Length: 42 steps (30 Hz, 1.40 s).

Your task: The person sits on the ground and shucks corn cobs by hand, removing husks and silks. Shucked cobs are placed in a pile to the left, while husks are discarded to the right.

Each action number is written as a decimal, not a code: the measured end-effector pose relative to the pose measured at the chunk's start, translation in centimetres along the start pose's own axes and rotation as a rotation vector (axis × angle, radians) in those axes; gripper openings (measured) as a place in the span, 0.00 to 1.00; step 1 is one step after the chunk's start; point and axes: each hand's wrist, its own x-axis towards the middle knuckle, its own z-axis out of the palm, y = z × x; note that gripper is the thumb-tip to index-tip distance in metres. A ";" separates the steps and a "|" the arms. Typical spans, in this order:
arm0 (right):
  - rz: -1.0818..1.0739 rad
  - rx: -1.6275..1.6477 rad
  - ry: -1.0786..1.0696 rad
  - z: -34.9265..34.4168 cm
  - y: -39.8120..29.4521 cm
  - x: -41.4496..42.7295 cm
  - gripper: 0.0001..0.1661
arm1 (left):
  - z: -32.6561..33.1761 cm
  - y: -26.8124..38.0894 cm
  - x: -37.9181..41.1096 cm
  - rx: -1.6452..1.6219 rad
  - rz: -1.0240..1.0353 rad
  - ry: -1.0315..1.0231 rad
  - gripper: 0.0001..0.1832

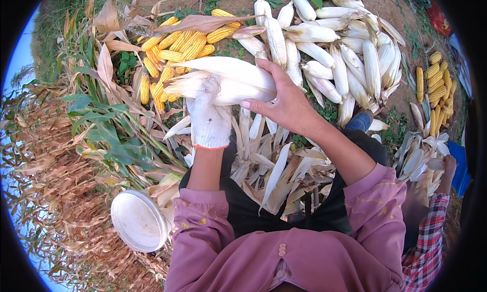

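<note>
An ear of corn in pale husk lies sideways between my hands, its husk tips pointing left. My left hand, in a white knitted glove, grips the husk at the tip end. My bare right hand holds the other end between thumb and fingers. Husked yellow corn cobs lie in a pile beyond my left hand. Unhusked ears in whitish husks form a large heap beyond and right of my right hand. Loose husks cover the ground between my legs.
At the lower left stands a white bucket with a lid. Green and dry corn stalks lie at the left. On the right, a co-worker's plaid sleeve and hand are near more husks and a second pile of yellow cobs.
</note>
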 end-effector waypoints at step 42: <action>0.193 0.799 0.775 -3.2 2.6 5.5 0.13 | 2.8 -4.5 -6.4 -0.075 -0.660 -0.105 0.31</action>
